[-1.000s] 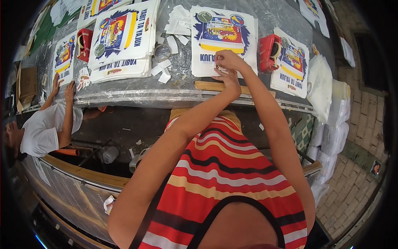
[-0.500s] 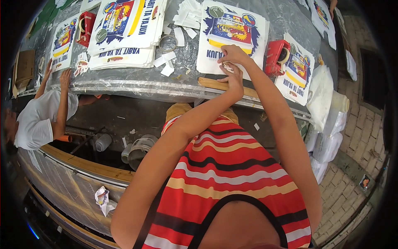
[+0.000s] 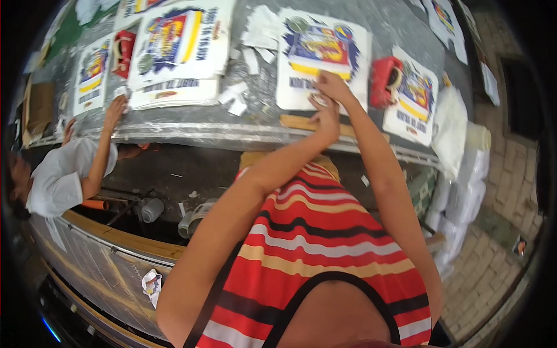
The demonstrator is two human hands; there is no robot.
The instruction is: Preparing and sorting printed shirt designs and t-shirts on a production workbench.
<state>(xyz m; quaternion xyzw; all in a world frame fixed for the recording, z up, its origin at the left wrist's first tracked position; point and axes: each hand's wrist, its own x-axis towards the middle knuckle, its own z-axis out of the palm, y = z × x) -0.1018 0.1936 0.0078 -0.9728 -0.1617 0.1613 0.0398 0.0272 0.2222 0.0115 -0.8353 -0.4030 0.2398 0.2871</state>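
A stack of white printed sheets [image 3: 293, 95], bearing a blue, red and yellow design, lies flat on the plastic-covered table in front of me. My left hand [image 3: 326, 119] is over the stack's near edge, its fingers bent round a small whitish printed piece [image 3: 319, 100], mostly hidden by the fingers. Just above it, my right hand [image 3: 335, 87] has its fingers drawn together over the printed sheet; what they pinch, if anything, is too small and blurred to make out. A wooden strip [image 3: 299, 121] lies along the table edge below the hands.
A red tape dispenser [image 3: 382, 81] and another printed sheet stack [image 3: 413, 98] are to the right. Leftward lie white paper scraps [image 3: 260, 29], larger printed stacks [image 3: 174, 95] and a second red dispenser [image 3: 123, 53]. A co-worker [image 3: 69, 168] in white reaches onto the table at far left.
My right hand has shifted slightly down and right, near the left hand. At far left the co-worker's hand has moved right, to the scraps under the red dispenser. The whole view has shifted a little.
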